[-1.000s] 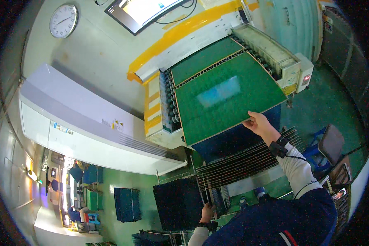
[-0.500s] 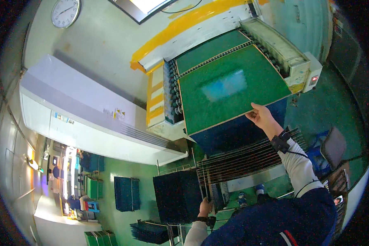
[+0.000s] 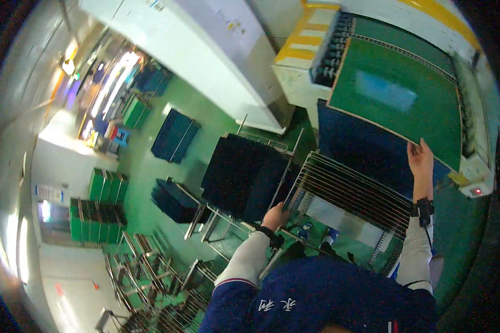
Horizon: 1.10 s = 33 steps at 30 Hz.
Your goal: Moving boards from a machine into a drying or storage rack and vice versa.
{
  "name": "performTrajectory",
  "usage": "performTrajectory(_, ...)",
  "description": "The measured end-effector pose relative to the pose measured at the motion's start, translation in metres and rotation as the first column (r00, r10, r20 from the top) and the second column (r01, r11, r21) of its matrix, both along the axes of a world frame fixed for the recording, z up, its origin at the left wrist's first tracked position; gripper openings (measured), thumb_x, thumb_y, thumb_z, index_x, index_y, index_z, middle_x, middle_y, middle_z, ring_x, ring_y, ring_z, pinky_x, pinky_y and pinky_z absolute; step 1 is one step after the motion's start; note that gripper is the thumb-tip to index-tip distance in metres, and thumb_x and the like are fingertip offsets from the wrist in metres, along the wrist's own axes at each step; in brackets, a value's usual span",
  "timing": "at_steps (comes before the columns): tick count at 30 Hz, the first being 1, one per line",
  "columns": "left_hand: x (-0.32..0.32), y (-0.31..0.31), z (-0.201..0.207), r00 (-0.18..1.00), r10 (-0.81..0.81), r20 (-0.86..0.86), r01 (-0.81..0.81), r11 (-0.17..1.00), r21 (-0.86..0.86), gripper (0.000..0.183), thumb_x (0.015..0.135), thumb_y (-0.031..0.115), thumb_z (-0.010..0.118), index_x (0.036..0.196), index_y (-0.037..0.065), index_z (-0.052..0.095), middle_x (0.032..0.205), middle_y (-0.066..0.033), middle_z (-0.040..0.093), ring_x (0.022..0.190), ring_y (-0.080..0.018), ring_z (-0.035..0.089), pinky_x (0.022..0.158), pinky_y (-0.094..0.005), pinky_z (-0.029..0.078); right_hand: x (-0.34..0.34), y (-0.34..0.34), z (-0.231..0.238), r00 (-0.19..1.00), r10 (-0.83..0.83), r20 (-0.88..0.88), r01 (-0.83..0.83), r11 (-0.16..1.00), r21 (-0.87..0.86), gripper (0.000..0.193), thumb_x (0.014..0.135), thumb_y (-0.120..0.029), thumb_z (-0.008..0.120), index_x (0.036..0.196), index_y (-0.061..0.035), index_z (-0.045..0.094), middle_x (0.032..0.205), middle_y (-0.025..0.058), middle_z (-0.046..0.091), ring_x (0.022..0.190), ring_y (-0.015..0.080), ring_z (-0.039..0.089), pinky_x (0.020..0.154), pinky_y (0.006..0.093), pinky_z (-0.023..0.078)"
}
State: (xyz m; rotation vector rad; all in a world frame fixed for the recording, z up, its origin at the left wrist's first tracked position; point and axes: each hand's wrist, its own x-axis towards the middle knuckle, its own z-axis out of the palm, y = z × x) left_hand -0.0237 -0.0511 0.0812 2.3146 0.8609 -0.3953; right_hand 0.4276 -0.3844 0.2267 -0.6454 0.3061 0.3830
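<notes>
A large flat green panel (image 3: 383,108) with a light edge strip lies on the roller conveyor (image 3: 332,55) at the upper right. My right hand (image 3: 421,166) pinches its near edge, fingers beneath or behind and partly hidden. Between me and the conveyor stands a wire rack (image 3: 354,191) with several parallel rods. My left hand (image 3: 274,216) is closed on the left end of this rack's frame; the exact part it grips is hard to make out.
Left of the rack, a dark stack of sheets (image 3: 241,175) sits on a metal trolley. Farther left are another dark bundle (image 3: 175,136), green stacks (image 3: 97,222) and metal racks (image 3: 150,272). A long white cabinet (image 3: 205,50) borders the conveyor. A control box (image 3: 478,186) is at the right.
The view has swung left, so the conveyor now appears farther right. My right hand still holds the panel's near edge, and the panel's near end looks drawn slightly toward me. My left hand stays at the rack.
</notes>
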Motion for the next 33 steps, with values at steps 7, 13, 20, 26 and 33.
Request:
performTrajectory(7,0.001,-0.014,0.01,0.978,0.204,-0.034,-0.205,0.978,-0.03,0.052,0.084,0.033,0.06,0.127,0.008,0.047,0.098,-0.0206,0.064,0.093,-0.0382,0.061,0.077,-0.0464,0.048,0.024,-0.009,-0.022,0.996,0.088,0.025,-0.088,0.996,-0.017,0.018,0.087,-0.013,0.062,0.094,0.0028,0.056,0.093,0.0123,0.06,0.089,0.0215,0.06,0.085,0.0322,0.053)
performTrajectory(13,0.004,-0.014,0.021,0.984,0.17,-0.049,-0.167,0.984,0.056,0.049,0.082,0.036,0.061,0.121,0.007,0.051,0.098,-0.0216,0.064,0.091,-0.0396,0.061,0.077,-0.0463,0.048,-0.02,0.009,0.019,0.976,0.217,0.026,-0.21,0.964,-0.161,0.033,0.091,-0.029,0.057,0.102,0.0014,0.057,0.099,0.0112,0.061,0.092,0.0219,0.059,0.082,0.0317,0.052)
performTrajectory(20,-0.004,-0.001,-0.001,0.993,0.115,0.01,-0.114,0.989,-0.092,0.048,0.082,0.03,0.063,0.12,0.004,0.051,0.1,-0.0231,0.063,0.093,-0.0381,0.061,0.078,-0.0451,0.048,-0.134,0.007,0.057,0.869,0.479,0.126,-0.269,0.671,-0.691,0.032,0.089,-0.033,0.055,0.103,-0.0052,0.062,0.097,0.0081,0.065,0.084,0.0169,0.062,0.073,0.0294,0.051)
performTrajectory(26,0.004,0.013,-0.018,1.0,-0.021,0.021,0.022,0.999,-0.029,0.051,0.08,0.036,0.065,0.119,0.005,0.053,0.101,-0.0207,0.064,0.096,-0.0361,0.061,0.079,-0.0431,0.049,-0.22,-0.022,0.044,0.597,0.76,0.257,-0.071,0.369,-0.927,0.019,0.086,-0.015,0.063,0.1,-0.0021,0.063,0.09,0.0054,0.066,0.084,0.0132,0.063,0.075,0.0267,0.05)
performTrajectory(33,0.017,0.015,-0.004,0.984,-0.16,0.081,0.168,0.979,-0.115,0.044,0.08,0.031,0.066,0.112,0.002,0.056,0.096,-0.0208,0.065,0.089,-0.0347,0.063,0.074,-0.0409,0.049,-0.286,-0.046,0.035,0.449,0.83,0.331,0.469,0.096,-0.878,0.029,0.075,-0.017,0.067,0.101,-0.0051,0.063,0.099,0.0132,0.063,0.094,0.0326,0.058,0.084,0.0425,0.045)
